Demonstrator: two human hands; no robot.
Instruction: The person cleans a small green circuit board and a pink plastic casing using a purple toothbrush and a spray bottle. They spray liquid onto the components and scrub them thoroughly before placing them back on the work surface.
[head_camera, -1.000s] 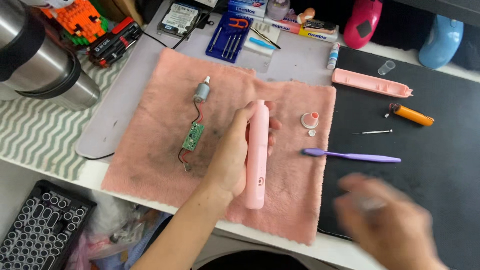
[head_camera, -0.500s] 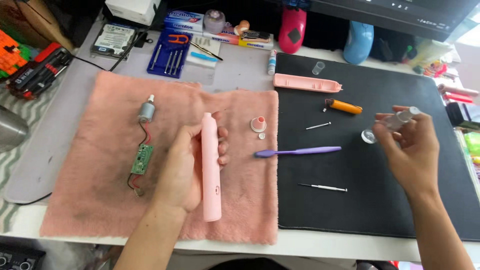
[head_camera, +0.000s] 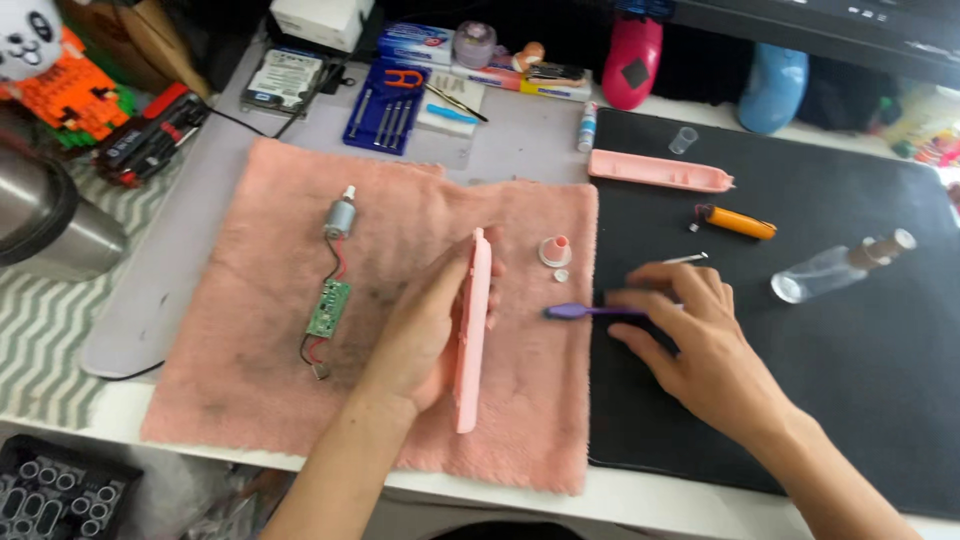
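Right hand (head_camera: 690, 340) spreads over the purple toothbrush (head_camera: 580, 312), lying crosswise at the pink towel's (head_camera: 250, 380) right edge; left hand (head_camera: 425, 330) clasps the upright pink shell (head_camera: 472, 330).

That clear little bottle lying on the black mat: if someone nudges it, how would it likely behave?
The clear bottle lies on its side on the black mat, so its round body would probably roll when pushed. It looks see-through and seemingly empty, so likely light. The smooth wall may be a little slippery to pinch, and its capped end might make it curve as it rolls.
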